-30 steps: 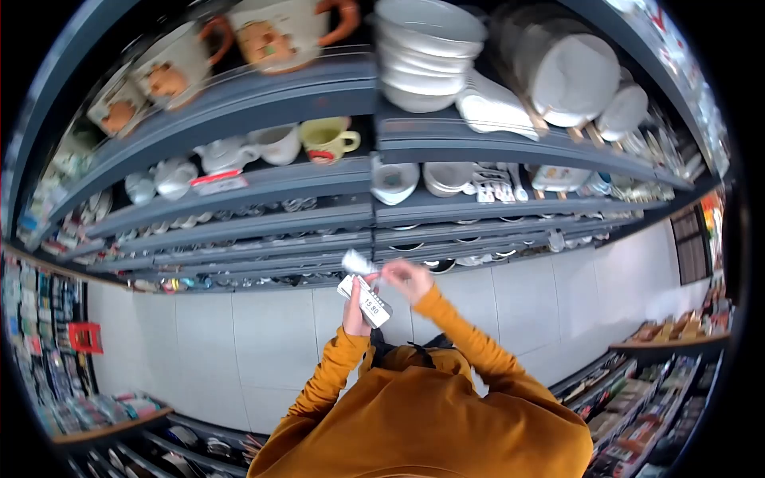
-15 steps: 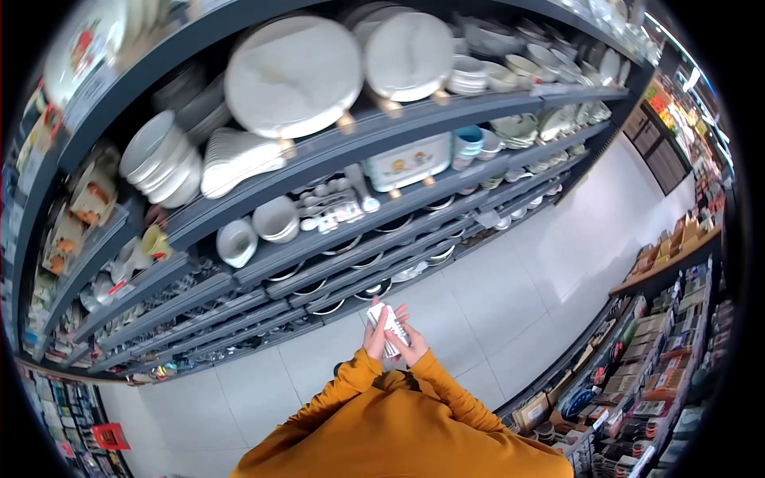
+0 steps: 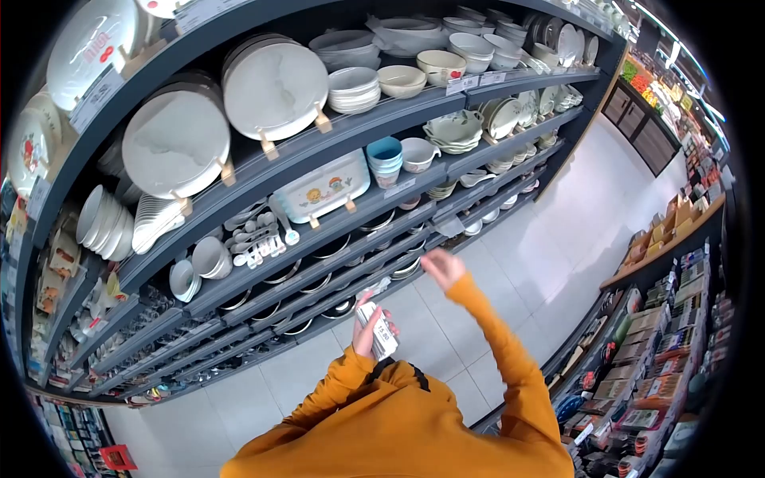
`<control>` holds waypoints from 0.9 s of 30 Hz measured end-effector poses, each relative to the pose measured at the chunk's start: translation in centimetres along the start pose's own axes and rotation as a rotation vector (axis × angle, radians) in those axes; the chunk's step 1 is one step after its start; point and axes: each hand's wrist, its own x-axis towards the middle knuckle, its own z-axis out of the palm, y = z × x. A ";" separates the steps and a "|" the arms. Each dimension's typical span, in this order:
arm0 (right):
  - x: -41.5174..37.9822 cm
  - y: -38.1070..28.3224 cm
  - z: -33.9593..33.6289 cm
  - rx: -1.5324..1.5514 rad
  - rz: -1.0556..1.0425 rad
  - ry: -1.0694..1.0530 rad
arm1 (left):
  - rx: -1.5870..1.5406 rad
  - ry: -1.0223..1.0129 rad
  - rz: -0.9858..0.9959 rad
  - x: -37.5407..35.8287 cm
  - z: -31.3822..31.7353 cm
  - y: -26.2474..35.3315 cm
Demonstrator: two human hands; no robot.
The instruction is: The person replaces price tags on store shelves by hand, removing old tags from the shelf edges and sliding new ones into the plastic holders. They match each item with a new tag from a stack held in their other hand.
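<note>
A stack of white price labels [image 3: 382,335] with black print rests in my left hand [image 3: 365,330], its fingers wrapped round the sides in front of my chest. My right hand [image 3: 444,269] is lifted ahead and to the right, apart from the stack. Its fingers are bent together and slightly blurred; whatever they may hold is not visible. Beyond it runs the shelf unit. A blue cup stack [image 3: 385,151] and a white tray with cartoon figures [image 3: 323,188] stand on a shelf farther off.
Large white plates [image 3: 276,89] and bowls [image 3: 353,90] line the dark shelf unit [image 3: 414,195] ahead. Pale floor tiles [image 3: 510,275] run between it and a packed low display [image 3: 645,374] on the right. A red basket-like object [image 3: 118,456] is at lower left.
My right hand has left the label stack and moved up and to the right toward the shelves. My left hand still holds the stack. The view has shifted rightward along the shelves.
</note>
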 end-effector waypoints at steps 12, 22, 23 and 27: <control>22.0 4.7 -2.3 -0.571 -0.422 -0.028 | 0.005 -0.221 -0.416 10.8 4.0 -2.8; 21.5 4.6 -6.1 0.168 -0.265 -0.135 | -0.127 0.307 0.280 20.3 9.2 -0.3; 19.6 4.2 -6.9 0.448 0.000 -0.318 | -0.125 0.312 0.306 20.7 10.3 -0.1; 15.5 9.1 -8.3 0.481 0.124 -0.629 | 0.180 0.208 0.331 23.5 13.8 -2.5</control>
